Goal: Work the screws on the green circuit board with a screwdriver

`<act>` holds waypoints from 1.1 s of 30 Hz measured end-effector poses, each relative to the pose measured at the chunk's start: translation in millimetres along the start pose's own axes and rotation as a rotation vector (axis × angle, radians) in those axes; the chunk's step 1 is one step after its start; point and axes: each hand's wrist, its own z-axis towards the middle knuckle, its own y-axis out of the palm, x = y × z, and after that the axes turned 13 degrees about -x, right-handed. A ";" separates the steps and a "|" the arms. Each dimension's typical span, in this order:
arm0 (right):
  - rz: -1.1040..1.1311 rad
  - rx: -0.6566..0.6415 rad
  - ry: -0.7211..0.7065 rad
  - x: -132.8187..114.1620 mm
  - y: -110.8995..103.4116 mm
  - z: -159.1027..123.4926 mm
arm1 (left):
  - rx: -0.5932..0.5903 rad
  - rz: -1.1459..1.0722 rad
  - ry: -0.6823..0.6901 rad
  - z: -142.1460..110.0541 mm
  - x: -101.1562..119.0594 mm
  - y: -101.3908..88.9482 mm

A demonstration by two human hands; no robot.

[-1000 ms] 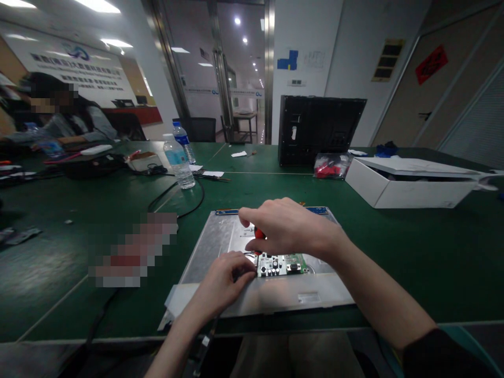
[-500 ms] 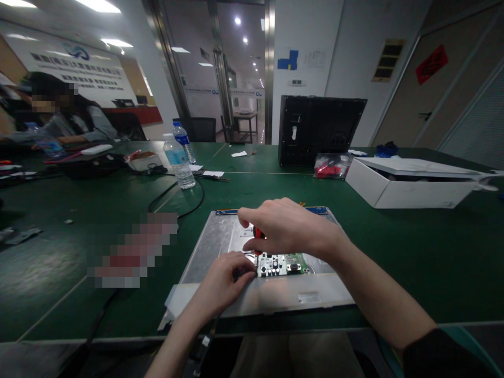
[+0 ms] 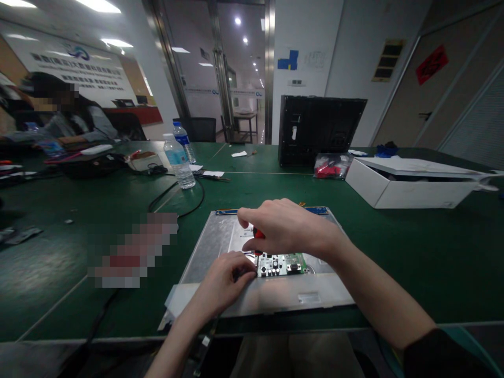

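Observation:
A flat silvery display panel (image 3: 208, 247) lies back side up on the table before me, with a blue strip along its far edge. On its middle sits a green circuit board (image 3: 280, 264) with several small components. My right hand (image 3: 285, 228) is closed over the red and black handle of a screwdriver (image 3: 258, 234), held upright above the board's left edge. My left hand (image 3: 230, 275) rests on the panel, fingers curled and pinched by the board's left end. Whatever those fingertips hold is hidden. Thin wires run just beyond them.
Two water bottles (image 3: 179, 161) stand beyond the panel, left of centre, near a black cable. A black monitor (image 3: 319, 130) is at the back, and a white box (image 3: 409, 184) sits to the right. A blurred-out reddish object (image 3: 137, 252) lies on the left. Another person (image 3: 74, 110) sits far left.
Only slight turning of the screwdriver handle shows, with a small shift of my right fingers around it. My left hand, the panel and the board stay in place.

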 end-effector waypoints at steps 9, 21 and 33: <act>0.057 0.000 -0.086 0.0 1.2 -3.1 | -0.012 -0.006 0.007 1.1 1.3 -1.8; -0.065 0.073 0.143 -6.5 3.1 5.1 | -0.020 -0.002 -0.012 0.5 -0.1 -0.9; -0.021 0.107 -0.028 -4.7 9.5 5.6 | 0.018 -0.012 -0.011 1.1 0.8 -0.7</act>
